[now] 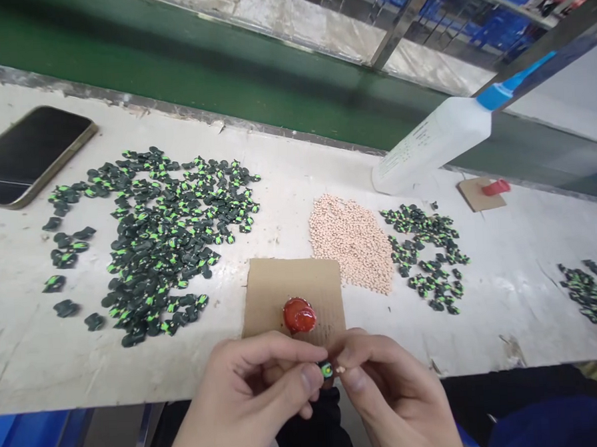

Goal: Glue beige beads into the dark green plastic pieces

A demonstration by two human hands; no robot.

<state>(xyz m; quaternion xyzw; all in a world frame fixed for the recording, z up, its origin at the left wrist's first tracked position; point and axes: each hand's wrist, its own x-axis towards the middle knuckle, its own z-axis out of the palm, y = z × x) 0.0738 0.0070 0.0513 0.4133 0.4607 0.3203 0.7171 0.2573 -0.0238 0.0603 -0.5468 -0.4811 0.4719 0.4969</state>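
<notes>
My left hand (267, 385) pinches a small black-and-green piece (326, 369) between thumb and fingertips. Close beside it, my right hand (387, 385) holds a tiny beige bead-like piece (341, 369) between thumb and forefinger. Both hands are at the table's front edge. Just beyond them, a cardboard square (266, 285) bears a small round blob or dish of glossy red material (299, 315). Past the right hand lies a heap of tiny beige pieces (349, 237). A large spread of black-and-green pieces (163, 230) covers the left of the table.
A phone (29, 154) lies at the far left. At the back right stands a white bottle with a blue nozzle (434, 143). Smaller groups of black-and-green pieces (434, 270) lie to the right. Behind them is a cardboard scrap (472, 196) with a red cap (497, 187).
</notes>
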